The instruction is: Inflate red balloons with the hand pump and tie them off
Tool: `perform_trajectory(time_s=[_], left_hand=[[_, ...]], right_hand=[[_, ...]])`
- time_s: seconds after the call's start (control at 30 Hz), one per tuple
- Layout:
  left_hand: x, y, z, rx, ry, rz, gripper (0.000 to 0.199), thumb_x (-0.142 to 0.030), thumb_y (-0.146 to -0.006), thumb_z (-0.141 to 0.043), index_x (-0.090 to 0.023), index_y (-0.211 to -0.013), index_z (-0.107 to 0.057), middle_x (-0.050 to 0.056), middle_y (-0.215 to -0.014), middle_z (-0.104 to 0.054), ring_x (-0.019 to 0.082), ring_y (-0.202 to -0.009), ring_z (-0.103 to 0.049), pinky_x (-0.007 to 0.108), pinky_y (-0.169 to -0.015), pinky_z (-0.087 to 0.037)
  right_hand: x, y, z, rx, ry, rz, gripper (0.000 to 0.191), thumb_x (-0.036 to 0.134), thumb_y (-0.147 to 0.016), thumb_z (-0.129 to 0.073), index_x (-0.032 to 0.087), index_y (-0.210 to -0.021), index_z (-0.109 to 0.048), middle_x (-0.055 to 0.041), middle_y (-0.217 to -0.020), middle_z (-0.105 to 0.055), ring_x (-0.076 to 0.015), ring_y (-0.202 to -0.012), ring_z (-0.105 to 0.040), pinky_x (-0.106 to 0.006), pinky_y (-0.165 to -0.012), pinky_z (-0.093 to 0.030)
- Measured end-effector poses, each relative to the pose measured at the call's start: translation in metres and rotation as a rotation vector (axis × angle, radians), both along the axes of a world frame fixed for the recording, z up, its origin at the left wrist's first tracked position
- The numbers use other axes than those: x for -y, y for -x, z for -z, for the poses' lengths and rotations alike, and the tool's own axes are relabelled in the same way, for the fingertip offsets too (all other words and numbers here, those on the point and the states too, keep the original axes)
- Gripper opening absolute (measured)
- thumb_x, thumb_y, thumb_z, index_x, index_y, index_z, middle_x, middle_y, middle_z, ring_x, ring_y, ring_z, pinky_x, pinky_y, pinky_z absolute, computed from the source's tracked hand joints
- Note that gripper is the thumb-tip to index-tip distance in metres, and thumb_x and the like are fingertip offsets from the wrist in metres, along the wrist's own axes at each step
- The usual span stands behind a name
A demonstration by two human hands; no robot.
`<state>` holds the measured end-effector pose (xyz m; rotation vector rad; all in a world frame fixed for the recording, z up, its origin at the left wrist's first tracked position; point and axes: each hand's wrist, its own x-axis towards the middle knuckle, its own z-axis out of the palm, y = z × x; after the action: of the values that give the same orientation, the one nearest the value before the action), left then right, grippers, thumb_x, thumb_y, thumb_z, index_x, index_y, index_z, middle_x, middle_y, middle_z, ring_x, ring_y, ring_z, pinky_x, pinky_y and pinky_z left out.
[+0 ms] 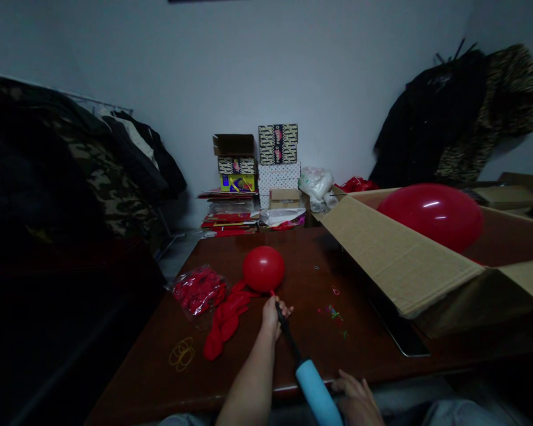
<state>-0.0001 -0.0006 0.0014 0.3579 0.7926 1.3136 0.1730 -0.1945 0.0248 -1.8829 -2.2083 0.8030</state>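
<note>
With our left hand point(275, 313), we pinch the neck of a round red balloon point(263, 269) where it meets the black tip of a blue pump point(316, 390). The balloon is partly puffed up and sits over the middle of the worktop point(302, 248), just past our fingers. Our right hand point(359, 402) is by the fat blue part of the pump, near the close edge, with its fingers a bit apart; we cannot tell if it touches the pump. To the left of our left hand lie flat red balloons point(226, 319), and next to them is a clear bag point(199, 290) with more red things in it. Closer to us are some thin yellow loops point(182, 354). On the right are tiny bright bits point(333, 312), too small for us to name, and a flat dark thing point(400, 331) by a big open cardboard box point(395, 254). A bigger red balloon point(433, 216) sits in that box. At the far end we see piled-up boxes point(278, 144) and a white plastic bag point(316, 182). Dark clothes point(115, 171) hang on the left, and coats point(430, 118) hang on the right.
</note>
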Motion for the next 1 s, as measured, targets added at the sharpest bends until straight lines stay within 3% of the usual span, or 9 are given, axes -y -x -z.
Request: perform_trajectory(time_s=[0.1, 0.27, 0.4, 0.7, 0.9, 1.0], left_hand=[[0.000, 0.000, 0.001, 0.010, 0.002, 0.005, 0.025, -0.038, -0.078, -0.052, -0.020, -0.069, -0.037, -0.009, -0.047, -0.039, 0.006, -0.036, -0.035, 0.037, -0.069, -0.048], [-0.003, 0.002, 0.002, 0.020, -0.008, 0.004, 0.025, -0.038, -0.077, -0.053, -0.020, -0.070, -0.038, -0.009, -0.048, -0.040, 0.006, -0.037, -0.036, 0.036, -0.068, -0.048], [-0.005, 0.002, 0.004, 0.003, -0.028, 0.021, 0.025, -0.039, -0.077, -0.053, -0.020, -0.070, -0.038, -0.009, -0.046, -0.040, 0.006, -0.036, -0.036, 0.035, -0.066, -0.048], [-0.002, -0.002, 0.005, -0.038, -0.043, -0.018, 0.030, -0.043, -0.074, -0.055, -0.020, -0.068, -0.037, -0.010, -0.044, -0.037, 0.006, -0.033, -0.033, 0.035, -0.062, -0.048], [0.000, -0.002, 0.004, -0.026, -0.049, -0.020, 0.023, -0.037, -0.077, -0.052, -0.020, -0.069, -0.038, -0.009, -0.045, -0.038, 0.006, -0.034, -0.034, 0.034, -0.062, -0.047], [-0.001, -0.002, 0.003, -0.030, -0.025, -0.024, 0.021, -0.035, -0.079, -0.049, -0.020, -0.068, -0.037, -0.009, -0.044, -0.038, 0.006, -0.033, -0.034, 0.035, -0.062, -0.047]], right_hand=[[-0.021, 0.018, -0.022, 0.007, -0.090, 0.011, 0.042, 0.046, -0.067, -0.054, 0.019, -0.097, -0.065, -0.0105, -0.121, -0.053, -0.0329, -0.126, -0.031, -0.053, -0.105, -0.010], [-0.053, 0.049, -0.038, 0.029, -0.186, 0.111, 0.041, 0.047, -0.072, -0.048, 0.014, -0.090, -0.065, -0.0118, -0.116, -0.054, -0.0324, -0.124, -0.033, -0.050, -0.106, -0.011], [-0.057, 0.057, -0.029, 0.056, -0.197, 0.129, 0.042, 0.047, -0.072, -0.049, 0.014, -0.092, -0.065, -0.0114, -0.114, -0.055, -0.0326, -0.124, -0.033, -0.050, -0.107, -0.008], [-0.040, 0.051, -0.011, 0.087, -0.201, 0.126, 0.047, 0.050, -0.072, -0.051, 0.014, -0.099, -0.063, -0.0136, -0.120, -0.053, -0.0335, -0.128, -0.027, -0.051, -0.107, -0.004], [-0.016, 0.020, 0.003, 0.075, -0.127, 0.008, 0.047, 0.050, -0.068, -0.056, 0.016, -0.101, -0.063, -0.0131, -0.123, -0.052, -0.0355, -0.128, -0.027, -0.056, -0.106, -0.008], [0.002, -0.002, 0.019, 0.066, -0.047, -0.023, 0.028, 0.039, -0.072, -0.052, 0.021, -0.090, -0.066, -0.0087, -0.119, -0.057, -0.0337, -0.127, -0.032, -0.057, -0.104, -0.016]])
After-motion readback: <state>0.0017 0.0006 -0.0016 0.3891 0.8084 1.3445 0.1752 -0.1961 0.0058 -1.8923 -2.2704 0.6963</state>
